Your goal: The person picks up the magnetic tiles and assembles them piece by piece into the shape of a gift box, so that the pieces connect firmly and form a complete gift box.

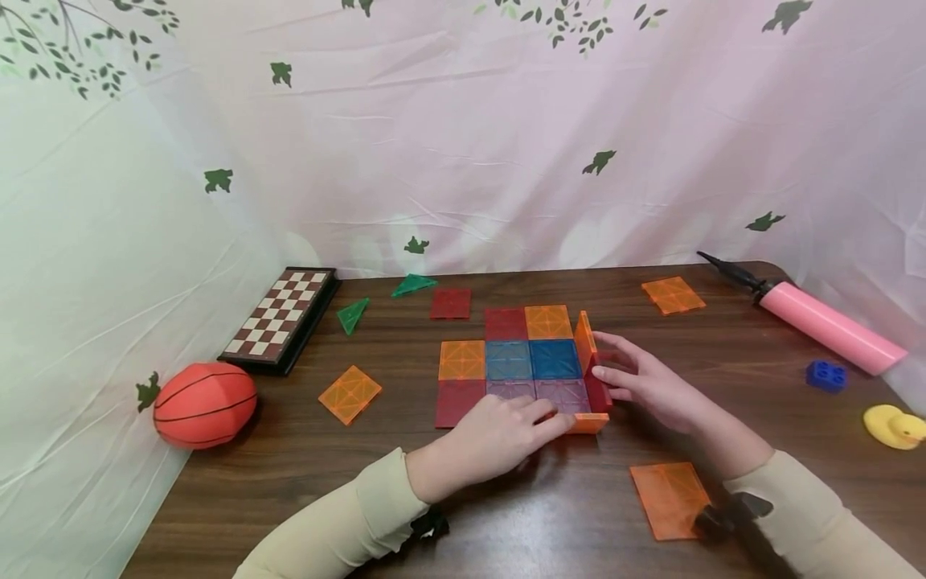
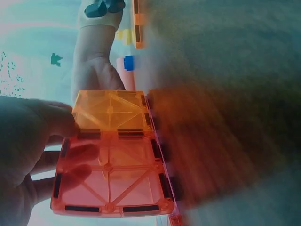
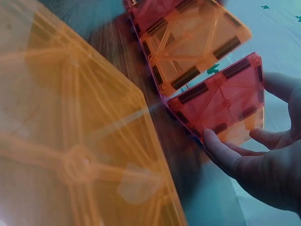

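Flat magnetic tiles, including a blue tile (image 1: 555,359) and a purple tile (image 1: 561,396), form a joined base. Along its right side stand an orange tile (image 1: 586,341) and a red tile (image 1: 598,392). Another upright pair lines the front: an orange tile (image 2: 110,110) and a red tile (image 2: 113,176). My left hand (image 1: 495,438) reaches over this front pair, its fingers behind the red one and one digit at the orange tile's top edge. From outside, my right hand (image 1: 654,390) touches the right-side tiles with loosely extended fingers, thumb (image 3: 221,148) near their joint.
Loose tiles lie around: orange ones (image 1: 350,395) (image 1: 673,296), a red one (image 1: 451,303) and green triangles (image 1: 353,316). An orange tile (image 1: 661,503) is below my right wrist. A checkerboard (image 1: 278,314) and ball (image 1: 206,406) stand left; a pump (image 1: 825,322), blue brick (image 1: 826,375) and duck (image 1: 893,426) right.
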Demonstrator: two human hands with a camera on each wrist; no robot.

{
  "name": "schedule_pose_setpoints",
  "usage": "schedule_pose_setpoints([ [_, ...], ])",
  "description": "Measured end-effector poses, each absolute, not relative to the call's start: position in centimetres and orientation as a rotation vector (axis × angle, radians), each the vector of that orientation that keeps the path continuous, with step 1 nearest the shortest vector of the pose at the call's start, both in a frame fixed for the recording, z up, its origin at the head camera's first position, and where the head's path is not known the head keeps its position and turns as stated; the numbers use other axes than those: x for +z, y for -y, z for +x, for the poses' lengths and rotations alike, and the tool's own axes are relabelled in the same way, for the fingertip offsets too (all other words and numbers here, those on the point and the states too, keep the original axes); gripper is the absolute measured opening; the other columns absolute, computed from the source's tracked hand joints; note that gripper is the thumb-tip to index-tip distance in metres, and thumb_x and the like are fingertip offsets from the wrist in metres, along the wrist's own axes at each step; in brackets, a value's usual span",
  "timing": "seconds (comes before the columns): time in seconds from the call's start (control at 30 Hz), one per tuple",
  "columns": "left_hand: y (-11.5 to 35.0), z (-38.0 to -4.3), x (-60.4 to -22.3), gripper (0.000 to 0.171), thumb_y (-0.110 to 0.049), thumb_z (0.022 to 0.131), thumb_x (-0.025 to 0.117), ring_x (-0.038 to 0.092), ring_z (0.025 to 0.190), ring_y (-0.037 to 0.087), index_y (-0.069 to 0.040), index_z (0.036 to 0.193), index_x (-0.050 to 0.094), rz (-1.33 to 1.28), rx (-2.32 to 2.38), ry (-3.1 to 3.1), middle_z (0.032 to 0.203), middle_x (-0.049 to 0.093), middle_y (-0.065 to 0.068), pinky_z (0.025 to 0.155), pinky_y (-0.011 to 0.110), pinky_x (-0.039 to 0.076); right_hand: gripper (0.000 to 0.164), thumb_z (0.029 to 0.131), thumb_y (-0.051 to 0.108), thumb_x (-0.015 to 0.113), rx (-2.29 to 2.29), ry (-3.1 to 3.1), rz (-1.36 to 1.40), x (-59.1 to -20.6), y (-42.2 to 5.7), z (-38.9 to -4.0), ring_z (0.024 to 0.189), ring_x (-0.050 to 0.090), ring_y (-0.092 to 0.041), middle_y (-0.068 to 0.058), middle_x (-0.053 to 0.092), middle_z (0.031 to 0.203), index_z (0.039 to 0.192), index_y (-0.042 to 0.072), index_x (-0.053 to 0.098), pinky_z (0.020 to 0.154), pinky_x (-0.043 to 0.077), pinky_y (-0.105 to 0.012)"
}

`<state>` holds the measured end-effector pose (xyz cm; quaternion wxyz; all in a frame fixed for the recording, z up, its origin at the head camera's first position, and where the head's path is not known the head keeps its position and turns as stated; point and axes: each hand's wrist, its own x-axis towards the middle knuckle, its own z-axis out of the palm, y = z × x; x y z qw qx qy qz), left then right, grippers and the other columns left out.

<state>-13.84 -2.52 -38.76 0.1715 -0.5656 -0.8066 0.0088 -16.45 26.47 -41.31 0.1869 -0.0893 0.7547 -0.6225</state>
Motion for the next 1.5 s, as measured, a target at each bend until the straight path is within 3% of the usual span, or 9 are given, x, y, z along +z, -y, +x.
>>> schedule_pose_setpoints([
  [0.27,2.4,-14.2,-39.3,0.033,-0.023,0.099,0.065,0.069,0.096,0.012,-0.021,0.132,0.066,-1.528,-0.089,2.284,0.118,0.069,-0.003,0.063,0.021,0.054,0.072,0.106,0.028,0.056,-1.714,-2.146,-0.256,-41.2,-25.8,-16.5,0.141,0.036,-0.05,-0.03,0.023,0.16,0.163,0.011,0.016,0.095,0.054,-0.036],
  [0.37,2.6,-14.2,-39.1,0.038,-0.026,0.097,0.068,0.068,0.104,0.012,-0.02,0.135,0.065,-1.515,-0.223,2.372,0.123,0.068,-0.003,0.074,0.023,0.056,0.072,0.106,0.029,0.055,-1.709,-2.146,-0.255,-41.2,-25.8,-16.4,0.141,0.035,-0.05,-0.03,0.022,0.16,0.164,0.011,0.014,0.096,0.053,-0.036],
  [0.5,4.0,-14.5,-38.4,0.047,-0.028,0.099,0.065,0.06,0.122,0.016,-0.015,0.144,0.058,-1.368,-0.683,2.618,0.135,0.064,0.0,0.097,0.033,0.051,0.072,0.107,0.029,0.053,-1.716,-2.124,-0.252,-41.2,-25.7,-16.3,0.142,0.033,-0.051,-0.03,0.019,0.161,0.164,0.011,0.012,0.097,0.053,-0.037],
  [0.6,5.8,-15.4,-38.1,0.048,-0.024,0.101,0.063,0.058,0.125,0.022,-0.008,0.145,0.054,-1.079,-1.153,2.711,0.136,0.063,0.007,0.103,0.042,0.048,0.072,0.108,0.03,0.052,-1.729,-2.112,-0.246,-41.1,-25.7,-16.2,0.142,0.031,-0.052,-0.03,0.017,0.162,0.164,0.011,0.012,0.097,0.053,-0.036],
  [0.77,9.2,-17.1,-38.8,0.04,-0.016,0.101,0.062,0.061,0.121,0.032,-0.002,0.138,0.056,-0.557,-1.595,2.68,0.132,0.063,0.018,0.101,0.05,0.049,0.07,0.109,0.029,0.049,-1.771,-2.074,-0.233,-41.0,-25.7,-16.0,0.142,0.031,-0.052,-0.031,0.018,0.161,0.164,0.01,0.011,0.096,0.053,-0.034],
  [0.93,11.6,-17.7,-40.3,0.046,-0.021,0.104,0.056,0.054,0.129,0.037,0.001,0.144,0.05,-0.262,-1.798,2.785,0.142,0.055,0.024,0.106,0.055,0.043,0.068,0.109,0.029,0.047,-1.804,-2.036,-0.219,-41.0,-25.8,-15.9,0.14,0.032,-0.051,-0.03,0.018,0.16,0.164,0.009,0.011,0.096,0.053,-0.033],
  [1.2,12.2,-18.1,-41.1,0.052,-0.021,0.105,0.052,0.045,0.137,0.04,0.004,0.15,0.041,-0.118,-2.254,2.681,0.15,0.043,0.027,0.11,0.058,0.038,0.068,0.109,0.029,0.048,-1.804,-2.031,-0.214,-41.1,-25.7,-16.1,0.142,0.03,-0.051,-0.03,0.015,0.161,0.163,0.009,0.012,0.096,0.053,-0.033],
  [1.5,12.0,-18.0,-40.6,0.048,-0.008,0.102,0.056,0.052,0.129,0.037,-0.002,0.148,0.047,-0.045,-2.336,2.568,0.147,0.046,0.024,0.106,0.058,0.042,0.068,0.109,0.027,0.048,-1.816,-2.011,-0.216,-41.2,-25.7,-16.2,0.143,0.027,-0.052,-0.028,0.01,0.163,0.163,0.008,0.011,0.095,0.053,-0.033],
])
